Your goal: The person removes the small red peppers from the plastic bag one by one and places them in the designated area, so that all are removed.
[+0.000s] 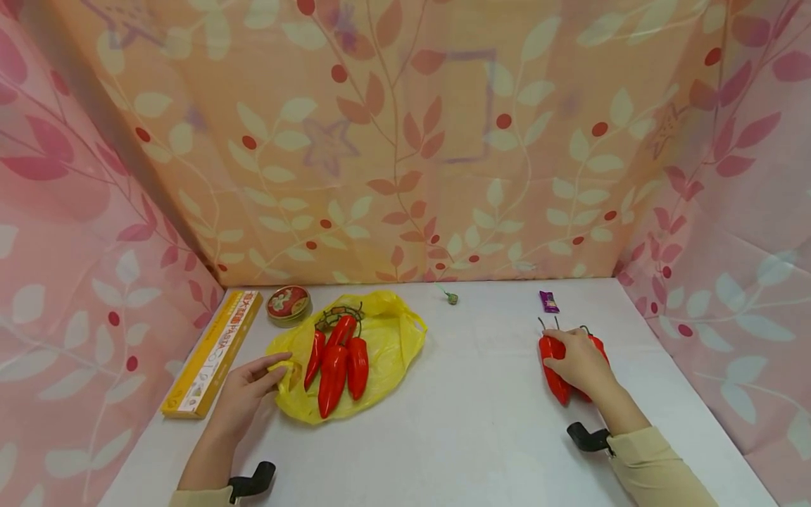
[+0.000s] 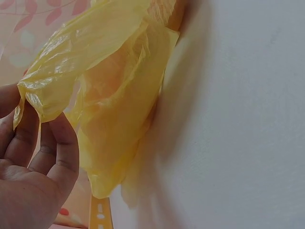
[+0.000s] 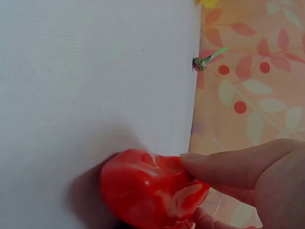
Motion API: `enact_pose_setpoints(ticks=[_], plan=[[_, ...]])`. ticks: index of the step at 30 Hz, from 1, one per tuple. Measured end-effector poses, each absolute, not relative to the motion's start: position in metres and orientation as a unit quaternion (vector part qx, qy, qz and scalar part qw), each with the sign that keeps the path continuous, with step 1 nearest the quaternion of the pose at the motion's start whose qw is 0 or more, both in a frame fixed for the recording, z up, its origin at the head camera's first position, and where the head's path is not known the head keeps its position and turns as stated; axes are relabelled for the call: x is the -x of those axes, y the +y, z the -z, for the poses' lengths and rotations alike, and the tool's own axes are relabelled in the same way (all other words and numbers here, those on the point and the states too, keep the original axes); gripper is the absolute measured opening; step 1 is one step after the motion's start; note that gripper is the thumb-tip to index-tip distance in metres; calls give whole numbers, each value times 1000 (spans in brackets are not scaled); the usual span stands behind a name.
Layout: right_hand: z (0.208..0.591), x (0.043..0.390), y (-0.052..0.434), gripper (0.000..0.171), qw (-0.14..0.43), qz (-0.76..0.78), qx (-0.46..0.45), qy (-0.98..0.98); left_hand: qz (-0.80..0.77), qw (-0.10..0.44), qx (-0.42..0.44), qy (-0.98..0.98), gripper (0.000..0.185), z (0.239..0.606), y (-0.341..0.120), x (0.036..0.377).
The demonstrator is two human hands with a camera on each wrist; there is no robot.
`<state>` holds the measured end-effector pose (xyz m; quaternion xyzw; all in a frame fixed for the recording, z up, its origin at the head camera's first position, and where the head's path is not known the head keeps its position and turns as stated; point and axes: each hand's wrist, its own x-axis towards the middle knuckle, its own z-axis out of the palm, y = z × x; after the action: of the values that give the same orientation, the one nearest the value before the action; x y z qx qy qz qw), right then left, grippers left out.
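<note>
A yellow plastic bag (image 1: pixel 395 345) lies spread on the left half of the table, with several red peppers (image 1: pixel 334 380) on it. My left hand (image 1: pixel 237 398) pinches the bag's left edge; in the left wrist view, the thin plastic (image 2: pixel 119 100) is lifted between thumb and fingers. Over on the right, my right hand (image 1: pixel 583 362) holds a glossy red pepper (image 1: pixel 555 386) with a dark stem. Another red pepper (image 1: pixel 599 346) shows at that hand's far side, partly covered by it. In the right wrist view, the thumb presses on the held pepper (image 3: pixel 143 186).
Left of the bag lies a long yellow pasta box (image 1: pixel 212 355), with a round red tin (image 1: pixel 288 304) near its far end. A small green wrapped lollipop (image 1: pixel 452 298) lies at the back middle. A purple packet (image 1: pixel 548 302) is beyond my right hand. Patterned cloth walls border the table.
</note>
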<state>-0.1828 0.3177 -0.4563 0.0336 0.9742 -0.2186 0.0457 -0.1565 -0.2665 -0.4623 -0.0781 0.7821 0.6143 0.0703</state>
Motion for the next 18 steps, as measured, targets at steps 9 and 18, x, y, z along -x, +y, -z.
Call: enact_pose_setpoints(ticks=[9, 18], plan=[[445, 183, 316, 63, 23, 226, -24, 974, -614, 72, 81, 782, 47, 461, -266, 158], [420, 183, 290, 63, -37, 268, 34, 962, -613, 72, 79, 783, 47, 458, -265, 156]])
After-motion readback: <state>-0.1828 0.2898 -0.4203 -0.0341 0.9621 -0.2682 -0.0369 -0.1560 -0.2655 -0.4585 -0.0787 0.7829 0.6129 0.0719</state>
